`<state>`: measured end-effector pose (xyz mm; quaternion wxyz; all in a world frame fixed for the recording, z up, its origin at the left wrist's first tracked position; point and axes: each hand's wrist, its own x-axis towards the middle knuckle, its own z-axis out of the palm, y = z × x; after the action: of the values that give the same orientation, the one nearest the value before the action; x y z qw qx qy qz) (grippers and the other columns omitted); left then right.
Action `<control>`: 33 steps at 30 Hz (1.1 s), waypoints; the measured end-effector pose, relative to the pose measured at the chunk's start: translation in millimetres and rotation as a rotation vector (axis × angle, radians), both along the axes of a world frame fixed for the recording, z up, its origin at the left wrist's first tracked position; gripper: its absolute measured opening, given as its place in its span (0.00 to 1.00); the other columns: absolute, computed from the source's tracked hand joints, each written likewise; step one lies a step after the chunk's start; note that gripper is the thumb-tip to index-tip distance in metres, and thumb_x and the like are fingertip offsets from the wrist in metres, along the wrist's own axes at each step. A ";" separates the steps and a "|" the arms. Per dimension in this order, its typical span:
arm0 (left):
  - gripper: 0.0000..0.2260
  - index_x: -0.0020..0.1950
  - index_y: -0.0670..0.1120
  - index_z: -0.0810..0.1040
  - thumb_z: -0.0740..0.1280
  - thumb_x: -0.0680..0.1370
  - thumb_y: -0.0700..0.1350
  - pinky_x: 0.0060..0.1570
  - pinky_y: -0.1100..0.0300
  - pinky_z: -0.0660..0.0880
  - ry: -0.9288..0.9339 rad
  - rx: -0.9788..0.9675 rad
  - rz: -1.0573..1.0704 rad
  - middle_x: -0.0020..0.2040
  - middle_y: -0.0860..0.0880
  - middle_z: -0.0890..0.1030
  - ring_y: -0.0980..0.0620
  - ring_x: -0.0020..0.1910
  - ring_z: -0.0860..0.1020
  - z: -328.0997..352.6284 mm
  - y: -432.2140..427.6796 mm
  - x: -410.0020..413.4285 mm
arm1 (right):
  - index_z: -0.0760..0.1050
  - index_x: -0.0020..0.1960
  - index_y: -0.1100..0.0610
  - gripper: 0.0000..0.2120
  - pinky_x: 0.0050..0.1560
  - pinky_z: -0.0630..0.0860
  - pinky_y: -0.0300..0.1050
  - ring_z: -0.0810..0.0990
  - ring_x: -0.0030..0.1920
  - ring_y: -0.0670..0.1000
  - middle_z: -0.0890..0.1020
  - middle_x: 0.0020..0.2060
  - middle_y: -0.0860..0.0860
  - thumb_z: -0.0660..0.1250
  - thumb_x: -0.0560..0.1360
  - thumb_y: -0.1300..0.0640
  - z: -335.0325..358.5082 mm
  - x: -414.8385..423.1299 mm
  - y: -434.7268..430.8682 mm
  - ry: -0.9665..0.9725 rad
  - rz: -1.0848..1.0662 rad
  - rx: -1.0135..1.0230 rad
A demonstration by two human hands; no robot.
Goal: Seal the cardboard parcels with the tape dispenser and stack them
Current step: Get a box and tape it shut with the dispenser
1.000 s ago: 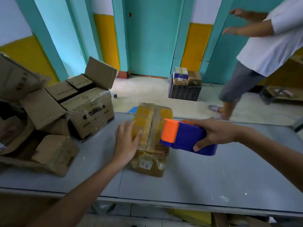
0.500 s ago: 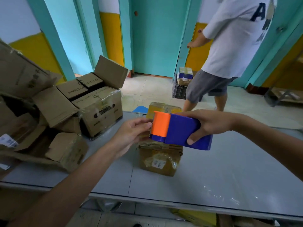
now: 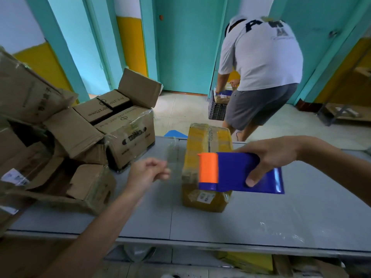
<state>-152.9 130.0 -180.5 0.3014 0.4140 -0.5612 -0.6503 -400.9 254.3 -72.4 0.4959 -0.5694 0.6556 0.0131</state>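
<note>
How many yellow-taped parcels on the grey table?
1. The yellow tape-wrapped cardboard parcel lies centred on the grey table, partly behind the blue-and-orange tape dispenser in the right hand. The pile of brown cardboard boxes at left may hide others.

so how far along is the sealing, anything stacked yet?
Done: the parcel on the table already carries tape along its top. In hand: the right hand grips the tape dispenser above it, and the left hand seems to pinch a clear tape strip stretched from it, though that is blurred. To do: laying this strip and stacking; the parcel sits alone, nothing on it.
</note>
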 end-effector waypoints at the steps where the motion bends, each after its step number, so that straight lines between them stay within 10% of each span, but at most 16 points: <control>1: 0.08 0.36 0.39 0.75 0.64 0.76 0.33 0.28 0.70 0.74 -0.015 0.023 0.037 0.27 0.47 0.80 0.57 0.23 0.77 -5.5 -5.4 11.2 | 0.69 0.60 0.49 0.26 0.43 0.78 0.33 0.80 0.52 0.43 0.81 0.49 0.41 0.71 0.63 0.48 -0.9 -5.3 7.5 0.020 -0.009 0.030; 11: 0.07 0.36 0.39 0.77 0.68 0.74 0.37 0.30 0.67 0.75 -0.150 -0.011 -0.052 0.27 0.47 0.81 0.54 0.23 0.78 -11.7 -16.1 -5.8 | 0.71 0.58 0.49 0.26 0.42 0.77 0.33 0.81 0.51 0.43 0.82 0.47 0.40 0.72 0.61 0.48 -12.1 -29.2 32.2 0.102 -0.135 0.156; 22: 0.06 0.36 0.47 0.79 0.71 0.73 0.44 0.55 0.50 0.76 -0.388 -0.121 -0.171 0.33 0.49 0.84 0.51 0.35 0.83 -42.0 -22.3 -23.1 | 0.70 0.58 0.50 0.29 0.42 0.77 0.34 0.81 0.51 0.48 0.81 0.50 0.44 0.72 0.59 0.46 -25.3 -33.4 31.4 0.125 -0.165 0.210; 29: 0.20 0.65 0.45 0.75 0.64 0.77 0.55 0.59 0.58 0.68 -0.862 -0.136 -0.381 0.63 0.45 0.76 0.46 0.63 0.73 -61.3 -22.0 -18.7 | 0.71 0.59 0.51 0.30 0.47 0.78 0.38 0.81 0.52 0.50 0.81 0.51 0.46 0.73 0.59 0.47 -33.8 -38.0 32.9 0.073 -0.179 0.188; 33: 0.15 0.66 0.43 0.73 0.60 0.80 0.42 0.65 0.57 0.62 -0.568 -0.633 -0.125 0.69 0.45 0.71 0.48 0.67 0.67 -19.4 -23.3 -35.5 | 0.71 0.58 0.51 0.28 0.47 0.79 0.39 0.81 0.52 0.50 0.82 0.51 0.47 0.72 0.60 0.49 -37.3 -40.6 32.4 0.062 -0.186 0.164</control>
<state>-188.4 106.6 -199.9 0.2072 0.4290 -0.8177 -0.3232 -441.5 286.7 -109.7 0.5194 -0.4628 0.7173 0.0381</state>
